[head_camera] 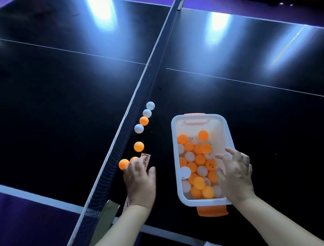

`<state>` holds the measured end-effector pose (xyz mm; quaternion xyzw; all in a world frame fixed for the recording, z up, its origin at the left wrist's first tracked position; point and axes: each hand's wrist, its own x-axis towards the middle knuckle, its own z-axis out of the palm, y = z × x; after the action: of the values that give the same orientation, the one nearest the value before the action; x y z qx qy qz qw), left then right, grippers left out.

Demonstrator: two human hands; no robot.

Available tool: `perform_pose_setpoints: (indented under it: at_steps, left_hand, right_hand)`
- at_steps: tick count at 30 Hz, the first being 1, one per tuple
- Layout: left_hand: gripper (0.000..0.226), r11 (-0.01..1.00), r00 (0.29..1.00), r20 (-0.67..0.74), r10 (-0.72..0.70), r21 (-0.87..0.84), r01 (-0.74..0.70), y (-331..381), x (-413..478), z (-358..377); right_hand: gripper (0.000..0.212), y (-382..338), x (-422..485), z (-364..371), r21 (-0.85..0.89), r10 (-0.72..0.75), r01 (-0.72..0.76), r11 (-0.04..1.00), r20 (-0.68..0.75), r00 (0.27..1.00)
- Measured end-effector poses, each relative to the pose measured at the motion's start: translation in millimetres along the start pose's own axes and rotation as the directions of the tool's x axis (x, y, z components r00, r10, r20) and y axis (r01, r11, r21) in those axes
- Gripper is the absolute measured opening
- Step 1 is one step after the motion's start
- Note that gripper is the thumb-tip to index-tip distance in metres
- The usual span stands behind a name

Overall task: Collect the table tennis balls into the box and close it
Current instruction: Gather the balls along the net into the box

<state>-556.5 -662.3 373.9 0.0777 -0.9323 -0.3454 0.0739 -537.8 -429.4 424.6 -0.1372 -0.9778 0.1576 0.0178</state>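
The dark table (56, 92) lies under me, and the net (135, 97) crosses it on a slant from the near left to the far right. Just right of the net a row of loose balls lies on the table: an orange ball (123, 164) nearest me, then a second orange one (134, 159) half hidden by my fingers, a third orange ball (139, 146) a little farther on, and beyond it a close string of a white ball (139, 128), an orange ball (144, 121) and two more white balls (147, 113) (150, 105). My left hand (140, 183) reaches over the nearest of them, back up and thumb stuck out to the right; its fingertips are hidden, so I cannot tell whether it holds a ball. A small paper card (146, 157) peeks out beside that hand. To the right stands the white box (198, 116), uncovered, an orange latch (212, 210) at its near end, with orange and white balls (196, 165) heaped inside. My right hand (235, 177) is over the box's right rim, fingers spread and relaxed, holding nothing.
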Motion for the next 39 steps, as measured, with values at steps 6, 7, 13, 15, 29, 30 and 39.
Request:
perform_pose_setpoints:
  at_steps: [6, 7, 13, 15, 29, 30, 39]
  left_hand:
    - [0.035, 0.961, 0.973, 0.174, -0.15, 0.256, 0.103, -46.8, 2.6, -10.5]
    - [0.033, 0.96, 0.972, 0.184, -0.147, 0.263, 0.095, -49.0, 0.1, -10.4]
    - [0.037, 0.961, 0.952, 0.238, -0.193, 0.24, 0.135, -47.9, -2.1, -9.1]
    - [0.033, 0.957, 0.943, 0.26, -0.205, 0.257, 0.137, -46.5, -1.0, -11.2]
    - [0.05, 0.871, 0.858, 0.156, 0.49, -0.136, -0.472, 62.0, 4.9, -1.0]
    - [0.049, 0.892, 0.882, 0.142, 0.449, -0.129, -0.433, 54.9, 6.9, -0.4]
    - [0.044, 0.963, 0.974, 0.214, -0.079, 0.268, 0.02, -40.6, 38.0, -15.8]
  right_hand:
    - [0.038, -1.0, -0.3, 5.2, -0.033, -0.01, 0.011, 0.999, 0.006, 1.0]
    - [0.038, -0.6, -0.5, 5.8, -0.039, -0.01, 0.01, 0.999, 0.004, 1.0]
    - [0.04, 0.9, -1.4, 9.3, -0.077, -0.031, 0.03, 0.997, -0.013, 0.999]
    - [0.04, 1.0, -1.6, 10.0, -0.091, -0.041, 0.038, 0.995, -0.025, 0.999]
    - [0.037, 1.2, -1.9, 12.5, -0.097, -0.058, 0.052, 0.994, -0.061, 0.996]
    - [0.037, 0.8, -2.8, 12.9, -0.091, -0.058, 0.052, 0.994, -0.063, 0.996]
    - [0.037, -1.0, -4.2, 14.0, -0.094, -0.045, 0.041, 0.995, -0.047, 0.998]
